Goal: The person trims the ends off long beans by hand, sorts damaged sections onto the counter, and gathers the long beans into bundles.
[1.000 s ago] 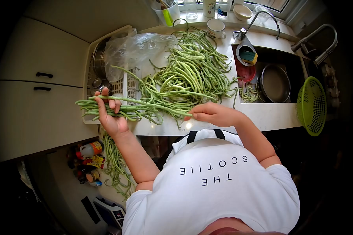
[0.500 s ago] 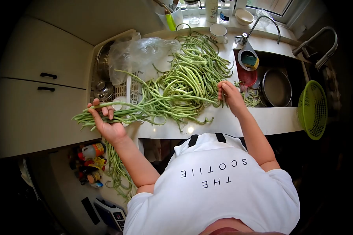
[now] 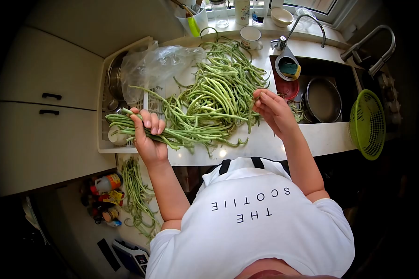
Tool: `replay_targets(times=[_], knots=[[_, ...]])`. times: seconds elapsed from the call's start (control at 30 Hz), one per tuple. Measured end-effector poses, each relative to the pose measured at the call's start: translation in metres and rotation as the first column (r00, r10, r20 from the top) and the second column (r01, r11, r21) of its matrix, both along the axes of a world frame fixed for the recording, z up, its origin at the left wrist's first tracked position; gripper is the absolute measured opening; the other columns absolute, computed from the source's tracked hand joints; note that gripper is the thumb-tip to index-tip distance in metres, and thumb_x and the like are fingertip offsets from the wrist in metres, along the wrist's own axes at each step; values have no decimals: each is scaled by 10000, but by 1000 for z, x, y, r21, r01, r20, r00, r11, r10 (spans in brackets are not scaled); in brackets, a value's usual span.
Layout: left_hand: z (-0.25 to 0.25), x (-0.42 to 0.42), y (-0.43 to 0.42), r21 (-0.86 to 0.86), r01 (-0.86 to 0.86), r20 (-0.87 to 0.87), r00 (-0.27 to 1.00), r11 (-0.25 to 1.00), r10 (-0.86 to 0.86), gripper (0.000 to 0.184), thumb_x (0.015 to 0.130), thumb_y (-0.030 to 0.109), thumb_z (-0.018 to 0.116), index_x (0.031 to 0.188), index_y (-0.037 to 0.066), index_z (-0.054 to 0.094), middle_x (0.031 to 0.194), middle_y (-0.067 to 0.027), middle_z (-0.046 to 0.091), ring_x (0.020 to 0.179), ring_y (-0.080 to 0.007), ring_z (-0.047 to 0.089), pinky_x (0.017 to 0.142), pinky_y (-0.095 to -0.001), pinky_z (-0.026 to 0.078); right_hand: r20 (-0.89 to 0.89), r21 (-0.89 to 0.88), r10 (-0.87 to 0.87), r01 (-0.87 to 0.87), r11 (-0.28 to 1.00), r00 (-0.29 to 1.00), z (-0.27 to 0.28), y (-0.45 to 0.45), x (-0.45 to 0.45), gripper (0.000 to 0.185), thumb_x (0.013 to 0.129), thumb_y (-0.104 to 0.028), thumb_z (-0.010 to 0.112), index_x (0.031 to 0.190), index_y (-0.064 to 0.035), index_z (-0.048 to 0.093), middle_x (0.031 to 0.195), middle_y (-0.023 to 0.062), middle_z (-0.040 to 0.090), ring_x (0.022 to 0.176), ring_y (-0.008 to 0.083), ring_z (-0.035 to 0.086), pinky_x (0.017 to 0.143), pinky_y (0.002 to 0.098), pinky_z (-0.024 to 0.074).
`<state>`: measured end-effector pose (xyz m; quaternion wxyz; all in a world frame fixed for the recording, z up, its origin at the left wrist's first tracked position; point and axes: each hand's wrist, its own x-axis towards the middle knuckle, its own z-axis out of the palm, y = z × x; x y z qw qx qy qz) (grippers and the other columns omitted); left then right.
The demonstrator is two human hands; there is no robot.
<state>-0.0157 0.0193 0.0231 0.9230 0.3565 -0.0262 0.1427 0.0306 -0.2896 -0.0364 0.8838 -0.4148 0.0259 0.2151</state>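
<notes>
My left hand (image 3: 149, 135) is wrapped round a bunch of long beans (image 3: 121, 122) at the left of the counter. Their far ends trail right, toward a large heap of long beans (image 3: 223, 88). By the heap's right edge, my right hand (image 3: 274, 111) is closed in a pinch near the sink. A green length of long bean (image 3: 251, 118) hangs below its fingertips. Part of that bean is hidden by the fingers.
A dish rack (image 3: 102, 100) with a clear plastic bag (image 3: 172, 58) stands left. The sink (image 3: 344, 76) holds a metal pot (image 3: 323, 100). A green basket (image 3: 368, 123) sits right, a mug (image 3: 250, 37) behind the heap. More long beans (image 3: 137, 195) lie lower left.
My left hand has moved right and lifted slightly, its fingers closing further round the bunch. My right hand has shifted slightly left, its fingertips drawn together. The view has shifted a little.
</notes>
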Motion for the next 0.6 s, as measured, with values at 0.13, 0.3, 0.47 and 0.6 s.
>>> replay_targets(times=[0.13, 0.3, 0.47, 0.6], knots=[[-3, 0, 4, -75, 0, -23, 1000, 997, -2, 167, 1029, 235, 443, 1113, 97, 489, 726, 10, 363, 594, -80, 348, 547, -221, 338, 176, -253, -24, 69, 965, 984, 1, -10, -2, 233, 988, -214, 522, 1086, -33, 630, 920, -9, 626, 859, 78, 575, 847, 236, 437], [-7, 0, 22, -369, 20, 43, 999, 929, -4, 183, 1026, 239, 450, 1119, 87, 492, 723, 1, 387, 594, -95, 368, 544, -237, 348, 580, -807, 274, 588, 62, 767, 1, -58, 10, 185, 899, -123, 601, 1055, -31, 639, 930, 102, 644, 848, 256, 603, 762, 331, 471], [-4, 6, 25, -621, 184, 128, 983, 762, -132, 166, 1005, 183, 486, 1085, 48, 540, 762, -16, 460, 637, -114, 436, 591, -253, 412, 574, -819, 283, 538, 202, 768, -7, -51, 3, 213, 873, -75, 613, 1080, -26, 635, 968, 147, 634, 915, 324, 601, 769, 361, 478], [-3, 11, 9, -655, 174, 80, 984, 735, -161, 182, 998, 219, 504, 1095, 69, 538, 797, -26, 495, 682, -128, 487, 667, -267, 471, 541, -756, 418, 203, 623, 730, 11, 0, -13, 223, 933, -126, 583, 1111, -1, 634, 1011, 112, 654, 933, 243, 616, 828, 352, 476]])
